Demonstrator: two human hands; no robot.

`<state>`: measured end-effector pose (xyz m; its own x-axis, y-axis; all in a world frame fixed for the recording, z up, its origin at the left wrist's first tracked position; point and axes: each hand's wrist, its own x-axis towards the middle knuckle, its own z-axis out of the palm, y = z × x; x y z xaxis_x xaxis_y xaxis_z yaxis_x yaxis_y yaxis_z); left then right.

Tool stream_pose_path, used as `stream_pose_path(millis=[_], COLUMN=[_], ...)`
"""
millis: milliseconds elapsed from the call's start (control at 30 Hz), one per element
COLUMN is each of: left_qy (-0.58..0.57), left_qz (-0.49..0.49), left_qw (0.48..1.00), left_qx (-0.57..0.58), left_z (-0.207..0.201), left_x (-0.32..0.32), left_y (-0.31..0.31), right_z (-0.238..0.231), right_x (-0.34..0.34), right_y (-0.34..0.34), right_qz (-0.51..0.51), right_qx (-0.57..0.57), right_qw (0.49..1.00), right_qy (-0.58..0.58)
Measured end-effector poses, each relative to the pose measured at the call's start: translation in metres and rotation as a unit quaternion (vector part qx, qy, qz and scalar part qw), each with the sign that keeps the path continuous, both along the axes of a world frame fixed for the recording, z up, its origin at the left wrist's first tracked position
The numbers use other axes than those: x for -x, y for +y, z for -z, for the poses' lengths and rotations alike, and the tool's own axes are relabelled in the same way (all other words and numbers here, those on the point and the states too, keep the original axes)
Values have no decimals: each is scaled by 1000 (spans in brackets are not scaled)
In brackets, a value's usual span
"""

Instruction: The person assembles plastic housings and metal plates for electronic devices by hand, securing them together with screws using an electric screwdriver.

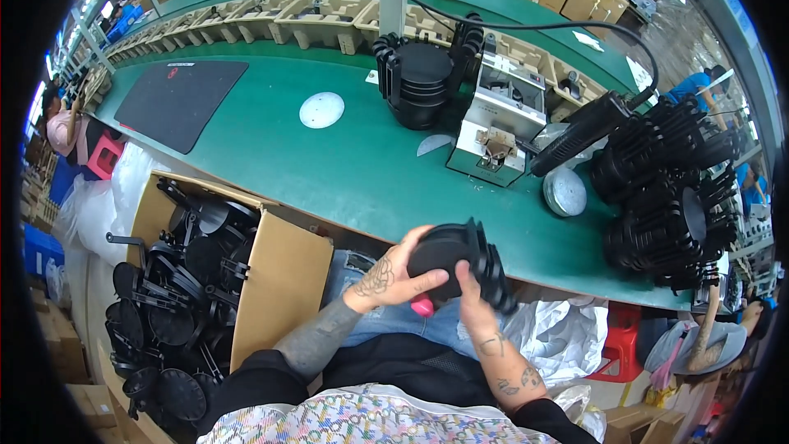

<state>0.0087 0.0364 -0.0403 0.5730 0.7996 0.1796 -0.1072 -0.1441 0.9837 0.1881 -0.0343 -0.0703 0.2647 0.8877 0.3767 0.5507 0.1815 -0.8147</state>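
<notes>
Above my lap, at the near edge of the green workbench, I hold a stack of black round plastic parts (452,251) with narrow arms sticking out. My left hand (394,279) is closed round its left side, thumb across the front disc. On the lower right, my right hand (474,304) grips the same stack, its thumb pointing up and its fingers partly hidden and slightly blurred. A small bright pink object (422,306) shows just under the stack; what it belongs to is unclear. To my left, an open cardboard box (283,279) holds many similar loose black parts (173,325).
On the green bench (370,189) stand a black stack (419,74), a small metal machine (497,127), a black corded cylindrical tool (583,133), a round grey pile (565,191) and more black stacks (657,226). A white disc (321,110) and dark mat (181,103) lie leftward. Moulded trays (320,20) line the back.
</notes>
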Motion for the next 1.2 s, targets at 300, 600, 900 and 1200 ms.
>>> stream_pose_path(millis=[300,600,900,1200], left_qy=[22,12,-1,-67], left_qz=[102,112,-389,-298], left_qw=[982,968,818,923], left_qx=[159,223,-424,-234], left_z=[-44,-67,-95,-83], left_x=[56,22,14,5], left_y=[61,141,235,236], right_z=[-72,-95,-159,-176], right_x=[18,4,44,87], right_y=[38,90,175,224], right_qz=[-255,-256,-47,-31], right_qx=[82,1,-19,-123], right_qw=[899,906,875,848], right_qy=[346,336,482,514])
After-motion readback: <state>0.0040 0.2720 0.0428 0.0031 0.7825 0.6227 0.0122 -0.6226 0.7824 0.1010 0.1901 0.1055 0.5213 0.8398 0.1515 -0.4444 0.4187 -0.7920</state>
